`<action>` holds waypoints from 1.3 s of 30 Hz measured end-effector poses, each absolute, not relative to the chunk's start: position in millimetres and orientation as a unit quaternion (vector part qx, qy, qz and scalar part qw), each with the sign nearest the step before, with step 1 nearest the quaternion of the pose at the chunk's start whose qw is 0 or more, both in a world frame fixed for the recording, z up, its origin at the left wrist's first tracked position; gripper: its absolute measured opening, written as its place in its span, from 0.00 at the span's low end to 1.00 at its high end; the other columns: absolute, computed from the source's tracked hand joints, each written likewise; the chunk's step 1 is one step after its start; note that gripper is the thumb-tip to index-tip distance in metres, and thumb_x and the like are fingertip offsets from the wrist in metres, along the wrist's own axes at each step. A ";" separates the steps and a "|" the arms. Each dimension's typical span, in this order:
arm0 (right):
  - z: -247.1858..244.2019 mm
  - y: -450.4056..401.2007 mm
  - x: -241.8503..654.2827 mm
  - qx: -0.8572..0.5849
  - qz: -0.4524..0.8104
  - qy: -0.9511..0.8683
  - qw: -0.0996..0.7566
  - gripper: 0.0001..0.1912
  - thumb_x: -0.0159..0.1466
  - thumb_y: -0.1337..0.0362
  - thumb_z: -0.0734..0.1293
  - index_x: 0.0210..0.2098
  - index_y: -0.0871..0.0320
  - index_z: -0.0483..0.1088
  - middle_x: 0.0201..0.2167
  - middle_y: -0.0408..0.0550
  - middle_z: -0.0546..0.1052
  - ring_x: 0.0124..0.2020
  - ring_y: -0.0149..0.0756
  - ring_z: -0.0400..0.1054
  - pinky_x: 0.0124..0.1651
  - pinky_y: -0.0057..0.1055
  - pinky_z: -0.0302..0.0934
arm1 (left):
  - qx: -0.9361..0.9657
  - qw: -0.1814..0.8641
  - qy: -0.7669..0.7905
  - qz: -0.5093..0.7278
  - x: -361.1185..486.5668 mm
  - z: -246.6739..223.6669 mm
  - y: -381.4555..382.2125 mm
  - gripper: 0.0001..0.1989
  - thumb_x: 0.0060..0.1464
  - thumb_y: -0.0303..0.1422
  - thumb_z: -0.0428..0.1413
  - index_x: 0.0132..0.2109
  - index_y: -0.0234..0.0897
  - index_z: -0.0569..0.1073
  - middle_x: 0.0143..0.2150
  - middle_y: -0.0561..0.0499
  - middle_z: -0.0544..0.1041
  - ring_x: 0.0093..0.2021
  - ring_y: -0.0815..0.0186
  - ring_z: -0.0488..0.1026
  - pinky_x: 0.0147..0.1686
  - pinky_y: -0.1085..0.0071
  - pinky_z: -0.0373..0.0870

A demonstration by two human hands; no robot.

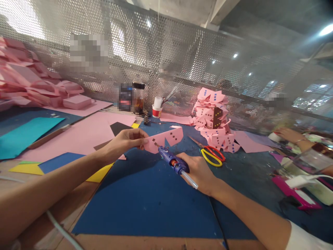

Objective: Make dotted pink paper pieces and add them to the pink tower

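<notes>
Presently, at the near side, a pale wooden edge runs along the bottom, and beyond it spreads a dark blue work surface. Above this surface is the blue-purple plastic glue gun, in the grip of the right hand, whose fingers are wrapped around its handle. How the fingertips close there, I cannot tell. The gun's long axis goes obliquely: the clear glue stick comes out toward the person, and the nozzle points away and to the left. A black cord passes below the right forearm to the near edge.

Just beyond the gun, the pink paper strip with dark square marks is held up off the surface. The left hand pinches its left end between thumb and fingers, so the strip extends to the right from the fingertips, rising slightly, with a notch in its lower edge. The left hand is therefore nearer to the paper; the nozzle is at its left part, between the pinch and the notch. Whether it touches, I cannot tell.

Room for moving seems larger on the near side. To the right, beyond the right hand, lie scissors with red and yellow handles, and behind them stands a tall pile of pink spotted paper pieces. Farther, the perforated metal screen limits the far side.
</notes>
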State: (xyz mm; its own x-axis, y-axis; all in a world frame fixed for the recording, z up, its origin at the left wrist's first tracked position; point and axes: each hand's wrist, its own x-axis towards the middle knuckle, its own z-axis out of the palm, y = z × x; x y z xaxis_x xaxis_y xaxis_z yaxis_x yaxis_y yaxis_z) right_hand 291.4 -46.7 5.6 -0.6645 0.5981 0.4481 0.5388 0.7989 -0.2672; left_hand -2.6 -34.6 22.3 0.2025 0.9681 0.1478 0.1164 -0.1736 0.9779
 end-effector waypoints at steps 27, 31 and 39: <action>1.9 -46.0 292.2 -0.324 0.055 -0.908 0.259 0.07 0.65 0.62 0.65 0.42 0.55 0.68 0.28 0.43 0.79 0.26 0.34 0.72 0.28 0.25 0.53 | 0.609 0.467 0.443 0.464 -8.4 20.3 -28.8 0.12 0.51 0.40 0.66 0.38 0.37 0.77 0.30 0.52 0.77 0.30 0.68 0.71 0.33 0.72 0.68; 1.9 -46.3 291.9 -0.328 0.055 -0.908 0.254 0.06 0.65 0.61 0.65 0.42 0.54 0.67 0.28 0.43 0.78 0.26 0.34 0.72 0.28 0.26 0.53 | 0.607 0.473 0.441 0.462 -8.6 19.9 -28.7 0.11 0.50 0.39 0.67 0.37 0.38 0.77 0.30 0.53 0.77 0.30 0.69 0.71 0.33 0.73 0.68; 0.8 -45.7 292.3 -0.328 0.049 -0.910 0.249 0.06 0.66 0.61 0.65 0.41 0.55 0.66 0.27 0.43 0.78 0.26 0.35 0.72 0.28 0.26 0.52 | 0.609 0.476 0.434 0.463 -8.3 20.2 -29.0 0.10 0.51 0.37 0.66 0.38 0.38 0.78 0.30 0.52 0.77 0.31 0.69 0.71 0.33 0.73 0.67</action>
State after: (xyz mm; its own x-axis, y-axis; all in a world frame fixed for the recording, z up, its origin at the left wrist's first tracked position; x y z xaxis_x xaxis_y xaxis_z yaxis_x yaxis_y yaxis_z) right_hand 292.3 -45.7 0.8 -0.6613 0.6213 0.4202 0.5725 0.7801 -0.2525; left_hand -8.3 -29.0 20.2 0.1950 0.9693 0.1501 0.0869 -0.1695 0.9817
